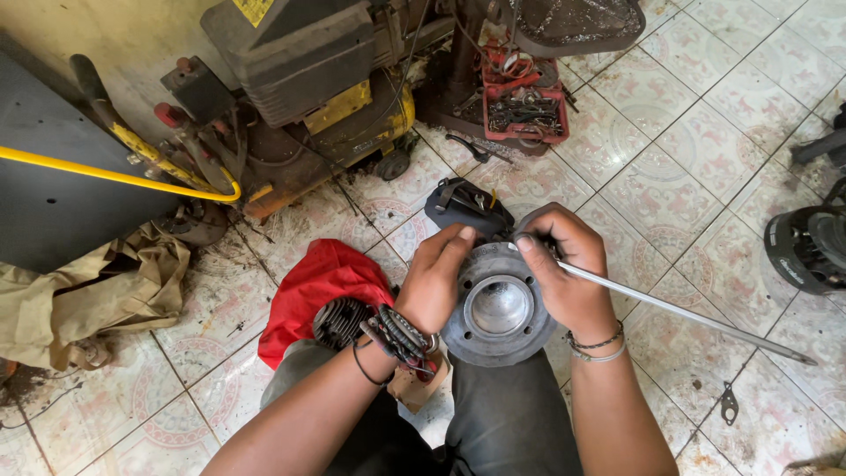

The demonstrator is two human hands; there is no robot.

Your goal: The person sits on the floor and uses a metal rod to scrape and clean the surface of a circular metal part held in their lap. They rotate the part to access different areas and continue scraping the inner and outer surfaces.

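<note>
Hands on a round metal engine part

Metal engine part [498, 308], round and grey with a smooth bore in its middle, rested on the person's lap near the bottom centre of the scene. The left hand [434, 280] lay curled over its left rim, fingers closed on the edge. The right hand [564, 269] gripped the part's right rim and also pinched a long thin metal rod [687, 313], which slanted away to the right and near, its tip over the tiled floor [670, 150]. Just beyond the part sat a dark object [467, 207], possibly a small bag or tool, hard to tell. To the left lay a red cloth [322, 286] with a finned cylinder [341, 322] against it. Farther off stood a yellow and black machine [308, 97] and a red tray of tools [524, 101].
</note>
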